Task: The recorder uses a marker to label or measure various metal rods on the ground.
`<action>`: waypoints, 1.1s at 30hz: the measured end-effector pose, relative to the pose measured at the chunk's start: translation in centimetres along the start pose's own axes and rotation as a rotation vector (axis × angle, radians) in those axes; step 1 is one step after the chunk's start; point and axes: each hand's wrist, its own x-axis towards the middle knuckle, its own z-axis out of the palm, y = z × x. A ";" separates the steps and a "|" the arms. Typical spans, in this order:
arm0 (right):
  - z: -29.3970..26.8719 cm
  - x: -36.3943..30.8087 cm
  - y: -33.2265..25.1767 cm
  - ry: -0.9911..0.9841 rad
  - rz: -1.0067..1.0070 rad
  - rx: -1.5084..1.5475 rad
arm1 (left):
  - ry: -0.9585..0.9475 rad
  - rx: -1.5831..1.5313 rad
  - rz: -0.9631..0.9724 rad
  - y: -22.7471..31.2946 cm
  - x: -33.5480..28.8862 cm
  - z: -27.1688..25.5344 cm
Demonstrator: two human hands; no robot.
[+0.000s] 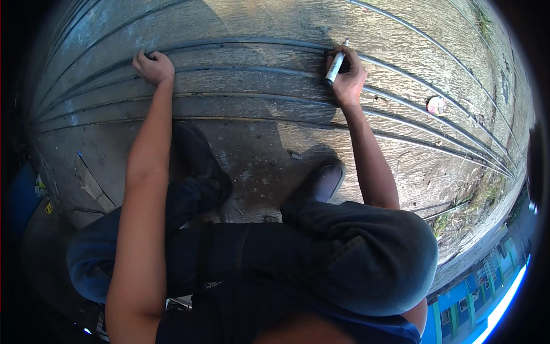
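Observation:
Several long, thin metal rods lie side by side across the ground in front of my feet. My left hand is closed at the farthest rod of the near group, its curled fingers wrapped over it; the fingertips are partly hidden. In my right hand is a white marker pen, pinched between thumb and fingers. The marker slants over the same rod, its narrow end pointing away from me. Nearer to me runs a second rod, which passes beneath my right hand.
Another rod lies farther off at the right. My shoes stand just behind the nearest rod. A crumpled piece of litter rests among the rods at the right. A flat strip lies at the left.

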 end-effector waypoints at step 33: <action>7.8 7.7 -48.7 -0.812 0.453 -0.033 | -0.840 -0.396 -0.464 0.1 14.0 -34.7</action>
